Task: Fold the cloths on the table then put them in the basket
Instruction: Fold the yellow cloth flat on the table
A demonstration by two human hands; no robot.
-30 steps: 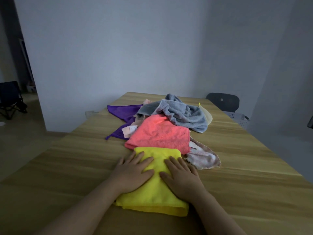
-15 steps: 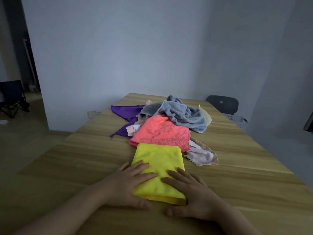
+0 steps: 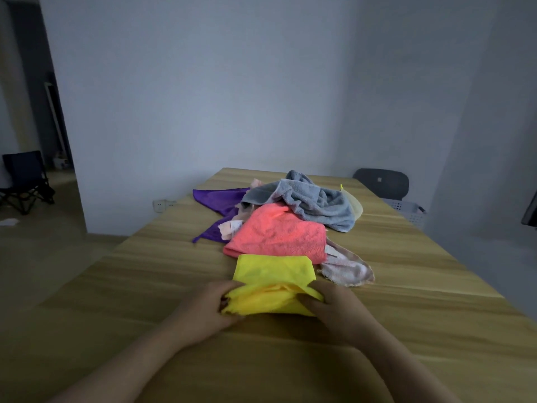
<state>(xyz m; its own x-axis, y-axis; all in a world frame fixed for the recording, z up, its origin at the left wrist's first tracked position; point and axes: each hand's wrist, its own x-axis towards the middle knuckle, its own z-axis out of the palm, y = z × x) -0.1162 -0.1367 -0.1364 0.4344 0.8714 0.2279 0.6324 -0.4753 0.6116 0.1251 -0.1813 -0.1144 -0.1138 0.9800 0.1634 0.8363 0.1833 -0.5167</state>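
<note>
Nearest the viewer, at the front of the table (image 3: 139, 289), two bare forearms reach forward. The left hand (image 3: 203, 308) curls its fingers round the near left corner of the yellow cloth (image 3: 273, 271); the right hand (image 3: 334, 311) grips the near right corner the same way. Between the two grips the cloth's near edge is raised off the surface and bunched into soft layers, while its far half lies flat, extending away from the hands.

The table is rectangular, with a pale, streaked wood grain, and runs toward a plain pale wall.

Touching the yellow cloth's far edge lies a coral cloth (image 3: 279, 234) of nubby terry. Just right of it is a pale pink cloth (image 3: 345, 270) with a frayed edge; to the left, a smooth purple cloth (image 3: 220, 196) ends in pointed corners. A thick grey towel (image 3: 313, 199) lies crumpled over the far side of the pile, with a cream cloth (image 3: 356, 206) partly hidden beside it.

Past the table's far right corner stand a pale perforated basket (image 3: 406, 209) and a dark chair back (image 3: 380, 183). At far left, a dark folding chair (image 3: 24, 178) stands on the floor.
</note>
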